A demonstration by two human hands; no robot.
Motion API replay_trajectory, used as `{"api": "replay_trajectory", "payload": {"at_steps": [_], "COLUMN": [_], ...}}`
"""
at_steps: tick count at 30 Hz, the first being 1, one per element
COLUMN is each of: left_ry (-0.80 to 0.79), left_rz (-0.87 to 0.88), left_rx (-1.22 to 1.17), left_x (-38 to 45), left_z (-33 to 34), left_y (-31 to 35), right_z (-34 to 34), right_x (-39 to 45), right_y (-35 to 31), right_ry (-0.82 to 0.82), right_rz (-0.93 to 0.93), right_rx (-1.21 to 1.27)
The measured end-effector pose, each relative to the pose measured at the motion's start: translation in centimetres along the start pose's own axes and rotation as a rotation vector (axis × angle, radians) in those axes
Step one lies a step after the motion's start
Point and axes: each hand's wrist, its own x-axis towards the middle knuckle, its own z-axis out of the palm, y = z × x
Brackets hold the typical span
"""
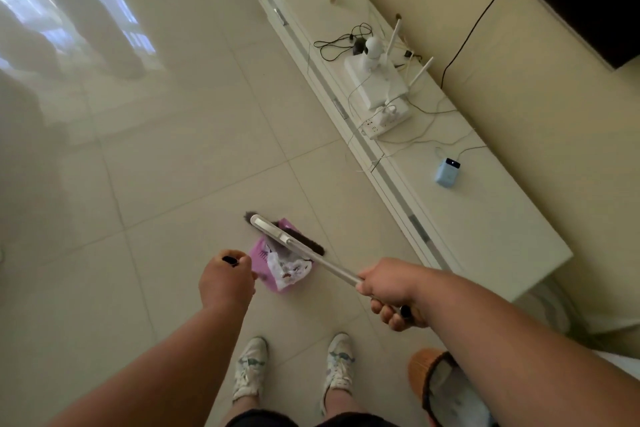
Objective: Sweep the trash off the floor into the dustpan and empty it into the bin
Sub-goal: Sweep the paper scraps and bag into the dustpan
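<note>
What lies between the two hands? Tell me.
In the head view, the pink dustpan with the crumpled wrapper in it lies between the left hand and right hand.

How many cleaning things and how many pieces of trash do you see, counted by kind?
Brooms: 1, the white-handled dark-bristled broom
Dustpans: 1, the pink plastic dustpan
Bins: 1, the orange woven bin
Trash: 1, the crumpled white printed wrapper in the dustpan
Total: 4

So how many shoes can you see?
2. The left shoe and the right shoe stand side by side on the floor tiles, near the bottom edge. None seem hidden.
</note>
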Motion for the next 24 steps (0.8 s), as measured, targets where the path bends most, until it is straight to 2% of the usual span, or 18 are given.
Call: {"api": "replay_trajectory", "payload": {"at_steps": [5, 12, 24], "left_ry": [-0.092, -0.234, -0.449], "left_rz": [0.071, 0.23, 0.391], "left_rx": [0.028, 0.205, 0.466], "left_x": [0.0, 1.6, -2.7], "left_z": [-2.6, -5.8, -1.4], "left_y": [-0.6, 1.3, 3.4], "right_z": [3.2, 7.1, 8.6], "right_x": [-2.6, -5.8, -10.1], "right_y": [1.9, 6.3, 17.5], "right_ry": [0.066, 0.171, 0.373], "right_rz": [-0.035, -0.038, 0.055], "right_rx": [0.162, 0.383, 0.686]}}
